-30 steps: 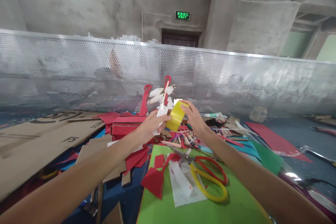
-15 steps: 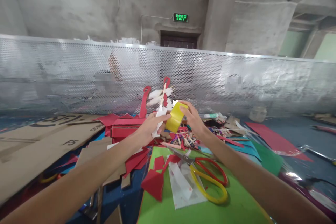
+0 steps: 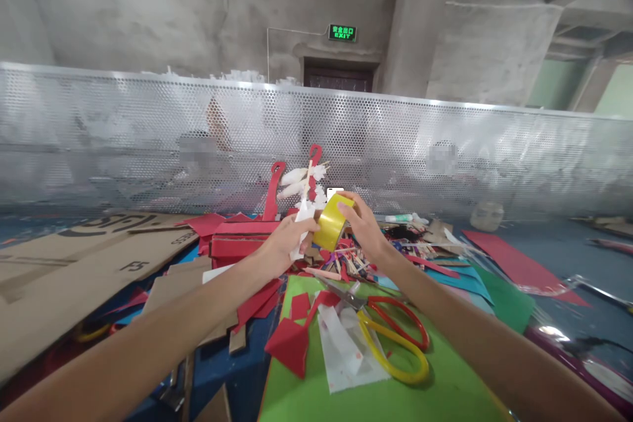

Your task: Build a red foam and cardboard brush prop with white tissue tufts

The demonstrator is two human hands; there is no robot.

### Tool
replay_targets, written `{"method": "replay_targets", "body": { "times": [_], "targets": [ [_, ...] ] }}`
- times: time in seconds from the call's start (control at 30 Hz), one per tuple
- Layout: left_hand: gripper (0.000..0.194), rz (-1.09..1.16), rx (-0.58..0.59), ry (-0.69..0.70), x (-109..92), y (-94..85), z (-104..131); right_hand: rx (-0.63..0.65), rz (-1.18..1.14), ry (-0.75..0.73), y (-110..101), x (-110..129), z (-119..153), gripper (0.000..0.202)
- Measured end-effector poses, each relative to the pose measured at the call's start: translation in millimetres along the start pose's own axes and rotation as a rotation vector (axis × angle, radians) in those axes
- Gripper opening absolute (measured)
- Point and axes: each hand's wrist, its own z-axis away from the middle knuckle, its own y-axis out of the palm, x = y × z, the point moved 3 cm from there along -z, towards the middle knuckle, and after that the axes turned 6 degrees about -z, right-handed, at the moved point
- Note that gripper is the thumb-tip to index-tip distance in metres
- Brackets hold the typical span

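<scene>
My left hand (image 3: 283, 239) is closed around a strip of white paper (image 3: 305, 212) wrapped about the lower end of a thin wooden stick (image 3: 307, 179). Its fingertips are close to a roll of yellow tape (image 3: 330, 223), which my right hand (image 3: 366, 229) grips from the right side. Behind the stick are white tufted pieces (image 3: 293, 176) and red curled strips (image 3: 272, 192); whether they touch it I cannot tell. Below both hands, scissors with red and yellow handles (image 3: 418, 359) lie on a green board (image 3: 356, 402), partly over a white sheet (image 3: 341, 379).
Red paper pieces (image 3: 289, 346) lie on the board. A red box (image 3: 242, 237) and flat cardboard (image 3: 89, 277) are on the left. Several small sticks and scraps (image 3: 353, 260) are heaped beyond the board. A perforated metal panel (image 3: 395, 145) stands across the back.
Almost nothing differs. Both hands keep their holds, with the tape roll shifted slightly right.
</scene>
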Motion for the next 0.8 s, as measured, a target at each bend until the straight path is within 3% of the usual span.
{"method": "replay_targets", "body": {
  "times": [0.07, 0.27, 0.37, 0.6, 0.7, 0.8],
  "targets": [
    [0.011, 0.007, -0.026, 0.003, 1.1, -1.5, -0.9, 0.001, -0.003, -0.002, -0.1, -0.4, 0.0, 0.039],
    [0.032, 0.005, 0.095, 0.041, -6.4, -2.9, -0.6, -0.020, -0.058, 0.015, -0.5, -2.1, 0.6, 0.039],
    [0.038, -0.038, 0.081, 0.057, -9.2, -3.6, 0.0, -0.024, -0.036, -0.005, -0.9, -3.1, 0.5, 0.040],
    [0.015, 0.030, -0.016, 0.006, 3.8, -1.9, -0.7, -0.008, -0.011, -0.011, -0.2, -8.5, -1.1, 0.040],
    [0.024, 0.029, -0.033, 0.013, 5.5, -2.7, -1.0, -0.013, -0.029, 0.005, -0.3, -10.2, -1.3, 0.041],
    [0.050, -0.109, -0.023, 0.144, -3.4, -5.0, -0.3, -0.073, -0.118, 0.066, -1.9, -10.9, -0.2, 0.042]
  ]
}}
